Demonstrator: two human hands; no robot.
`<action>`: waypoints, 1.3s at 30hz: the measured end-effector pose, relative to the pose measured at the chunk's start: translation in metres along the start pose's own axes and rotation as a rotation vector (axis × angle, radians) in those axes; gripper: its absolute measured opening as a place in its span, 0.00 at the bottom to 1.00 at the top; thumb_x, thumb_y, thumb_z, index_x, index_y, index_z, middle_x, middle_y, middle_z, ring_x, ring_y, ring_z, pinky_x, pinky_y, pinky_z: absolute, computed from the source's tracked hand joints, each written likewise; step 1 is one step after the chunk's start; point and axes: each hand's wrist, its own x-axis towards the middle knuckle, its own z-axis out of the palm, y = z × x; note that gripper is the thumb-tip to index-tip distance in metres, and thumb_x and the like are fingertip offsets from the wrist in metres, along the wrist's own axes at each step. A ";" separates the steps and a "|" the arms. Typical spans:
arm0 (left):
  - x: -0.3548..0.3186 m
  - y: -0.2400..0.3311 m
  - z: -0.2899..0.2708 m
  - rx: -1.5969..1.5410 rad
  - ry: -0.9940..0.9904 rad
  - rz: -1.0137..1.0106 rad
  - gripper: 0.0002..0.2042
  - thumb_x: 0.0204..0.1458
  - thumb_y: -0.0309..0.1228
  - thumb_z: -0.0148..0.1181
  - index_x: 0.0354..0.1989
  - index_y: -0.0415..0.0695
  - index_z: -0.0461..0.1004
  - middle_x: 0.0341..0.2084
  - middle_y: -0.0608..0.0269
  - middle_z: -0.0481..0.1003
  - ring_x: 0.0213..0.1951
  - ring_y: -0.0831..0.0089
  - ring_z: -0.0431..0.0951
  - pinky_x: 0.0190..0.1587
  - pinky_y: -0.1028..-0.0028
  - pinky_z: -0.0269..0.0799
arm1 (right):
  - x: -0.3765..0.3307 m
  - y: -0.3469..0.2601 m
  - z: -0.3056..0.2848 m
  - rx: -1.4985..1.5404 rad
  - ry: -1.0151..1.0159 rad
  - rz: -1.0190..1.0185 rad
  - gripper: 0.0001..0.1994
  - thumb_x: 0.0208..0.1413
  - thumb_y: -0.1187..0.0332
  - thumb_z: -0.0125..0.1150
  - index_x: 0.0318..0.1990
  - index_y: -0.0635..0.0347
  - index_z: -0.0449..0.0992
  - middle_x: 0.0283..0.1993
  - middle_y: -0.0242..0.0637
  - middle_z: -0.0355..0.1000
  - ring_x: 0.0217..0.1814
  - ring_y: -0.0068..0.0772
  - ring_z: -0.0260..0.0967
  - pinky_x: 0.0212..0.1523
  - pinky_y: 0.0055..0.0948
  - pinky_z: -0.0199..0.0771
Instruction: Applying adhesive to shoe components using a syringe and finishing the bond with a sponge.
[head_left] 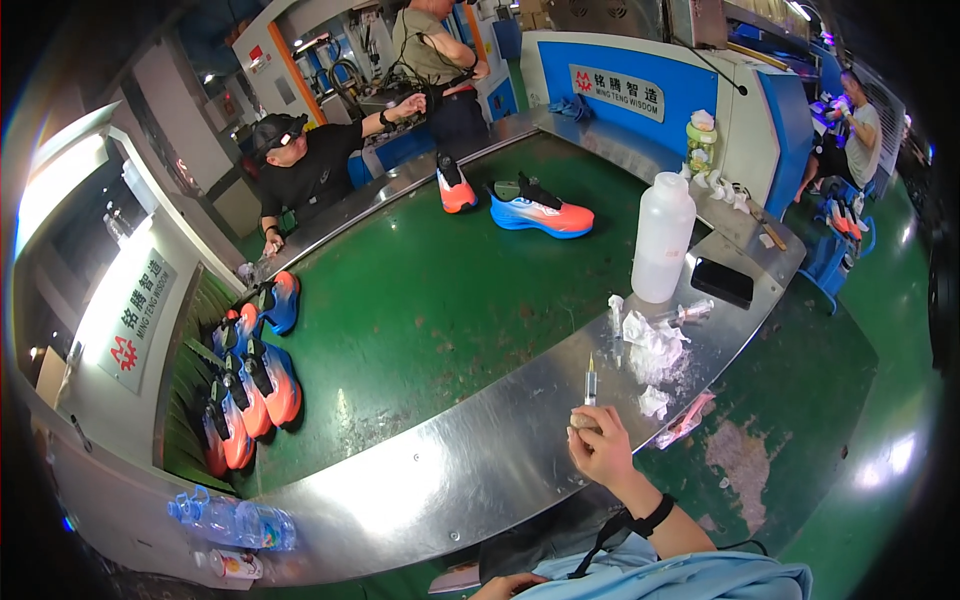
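Note:
My right hand [603, 450] is closed above the metal ledge's near edge. Its fingers are round the lower end of a small clear syringe [591, 386], whose needle points away from me. A rounded brownish lump [585, 422] shows at the fingertips; I cannot make out what it is. At the lower edge my left hand [508, 587] is only partly in view near my blue clothing, its fingers mostly hidden. Crumpled white tissues [655, 345] and a second syringe [692, 311] lie to the right of the held one.
A white plastic bottle [663, 240] and black phone [722, 282] stand on the ledge. Orange-and-blue shoes [541, 212] are on the green belt [420, 300], with several more shoes [270, 385] at left. Water bottles [232, 520] sit lower left. A co-worker [310, 165] is across the belt.

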 end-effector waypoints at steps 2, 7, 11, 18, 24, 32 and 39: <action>-0.001 0.002 -0.001 -0.011 -0.001 -0.012 0.14 0.53 0.31 0.51 0.47 0.43 0.74 0.39 0.53 0.77 0.43 0.66 0.75 0.47 0.71 0.68 | 0.000 0.000 0.000 -0.003 0.006 -0.023 0.07 0.42 0.75 0.64 0.18 0.63 0.73 0.42 0.33 0.71 0.40 0.39 0.69 0.35 0.31 0.73; -0.006 0.002 0.003 -0.060 -0.011 -0.051 0.14 0.53 0.30 0.51 0.47 0.43 0.74 0.40 0.53 0.76 0.44 0.66 0.75 0.47 0.71 0.68 | 0.000 -0.001 0.000 0.004 0.006 -0.029 0.06 0.42 0.75 0.64 0.18 0.63 0.73 0.42 0.33 0.70 0.39 0.39 0.69 0.35 0.31 0.73; -0.011 -0.002 0.008 -0.115 -0.007 -0.088 0.14 0.53 0.30 0.52 0.47 0.43 0.74 0.40 0.53 0.76 0.44 0.67 0.75 0.48 0.71 0.68 | -0.001 0.001 0.007 0.008 -0.005 -0.038 0.06 0.42 0.75 0.64 0.18 0.63 0.73 0.43 0.33 0.70 0.39 0.39 0.69 0.35 0.31 0.73; -0.023 0.008 0.020 -0.111 0.007 -0.150 0.14 0.53 0.31 0.52 0.47 0.43 0.74 0.40 0.55 0.76 0.44 0.67 0.75 0.48 0.71 0.67 | 0.000 -0.001 0.000 -0.003 -0.006 -0.054 0.06 0.42 0.74 0.64 0.18 0.63 0.73 0.42 0.34 0.70 0.39 0.39 0.68 0.35 0.32 0.72; -0.025 -0.003 0.020 0.003 -0.004 0.028 0.15 0.52 0.32 0.53 0.47 0.41 0.73 0.41 0.53 0.76 0.45 0.67 0.74 0.48 0.70 0.68 | -0.001 -0.001 0.001 -0.002 -0.020 -0.061 0.06 0.42 0.74 0.63 0.19 0.63 0.73 0.43 0.34 0.70 0.39 0.40 0.68 0.35 0.32 0.72; -0.009 -0.060 0.015 0.033 -0.101 0.112 0.18 0.53 0.31 0.55 0.53 0.41 0.69 0.50 0.59 0.72 0.51 0.70 0.71 0.54 0.70 0.65 | -0.001 -0.004 0.003 -0.016 -0.017 -0.068 0.06 0.43 0.74 0.63 0.19 0.63 0.73 0.43 0.33 0.70 0.40 0.40 0.68 0.37 0.32 0.72; -0.009 -0.054 0.019 -0.011 -0.109 0.076 0.18 0.51 0.29 0.56 0.52 0.40 0.70 0.51 0.60 0.71 0.54 0.70 0.69 0.56 0.70 0.62 | -0.002 -0.001 0.002 -0.022 -0.026 -0.077 0.05 0.43 0.74 0.62 0.20 0.63 0.74 0.43 0.33 0.70 0.40 0.40 0.68 0.37 0.32 0.73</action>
